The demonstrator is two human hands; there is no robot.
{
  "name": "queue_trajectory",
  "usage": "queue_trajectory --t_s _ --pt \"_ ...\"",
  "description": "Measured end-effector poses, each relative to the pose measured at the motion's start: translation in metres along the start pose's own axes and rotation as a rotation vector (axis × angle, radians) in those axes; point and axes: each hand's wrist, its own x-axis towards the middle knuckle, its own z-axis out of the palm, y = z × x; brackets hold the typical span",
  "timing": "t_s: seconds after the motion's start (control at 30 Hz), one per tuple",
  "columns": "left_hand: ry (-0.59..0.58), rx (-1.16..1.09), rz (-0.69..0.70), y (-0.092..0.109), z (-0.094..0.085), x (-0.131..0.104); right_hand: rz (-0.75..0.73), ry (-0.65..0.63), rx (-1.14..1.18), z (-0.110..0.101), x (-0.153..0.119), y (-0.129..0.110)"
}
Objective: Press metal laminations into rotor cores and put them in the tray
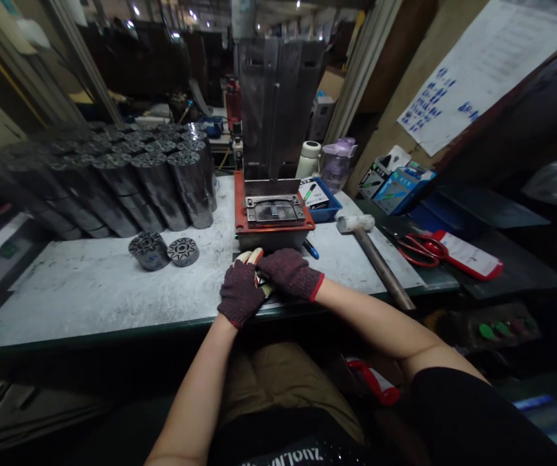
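Note:
My left hand (242,292) and my right hand (289,273), both in dark maroon knit gloves, meet at the front edge of the bench. Cream-coloured glove fingers show on the left one. Both hands are closed around something small between them, which the gloves hide. Just beyond them stands a machine fixture with an orange-red base (274,228) and a metal die plate (278,210) on top. Left of the hands sit two grey slotted metal cores, a taller one (149,251) and a shorter one (183,252).
Stacked columns of metal cores (127,181) fill the back left. At right lie a mallet (375,255), red-handled scissors (417,249) and a blue marker (311,249). A blue tray (326,206), a white bottle (309,159) and a purple bottle (338,163) stand behind.

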Motion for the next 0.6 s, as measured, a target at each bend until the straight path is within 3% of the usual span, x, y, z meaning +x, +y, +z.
queue_trajectory --t_s 0.1,0.17,0.23,0.3,0.37,0.47,0.6 --pt "0.001 0.006 -0.005 0.002 -0.001 -0.001 0.02 0.124 0.076 0.012 -0.004 0.006" --pt "0.006 0.039 0.002 0.005 -0.002 -0.002 0.067 0.296 0.088 0.016 -0.006 0.015" --pt "0.001 0.111 0.023 0.009 -0.003 -0.003 0.128 0.51 0.062 0.012 -0.001 0.028" --pt "-0.018 0.195 0.052 0.013 -0.005 -0.003 0.171 0.637 0.032 0.001 0.011 0.041" --pt "-0.036 0.248 0.069 0.015 -0.005 -0.002 0.171 0.633 0.017 -0.014 0.025 0.051" --pt "-0.056 0.265 0.073 0.016 -0.006 -0.001 0.127 0.526 -0.009 -0.034 0.037 0.055" --pt "-0.031 0.225 0.052 0.013 -0.007 0.0 0.129 0.516 -0.002 -0.028 0.024 0.042"
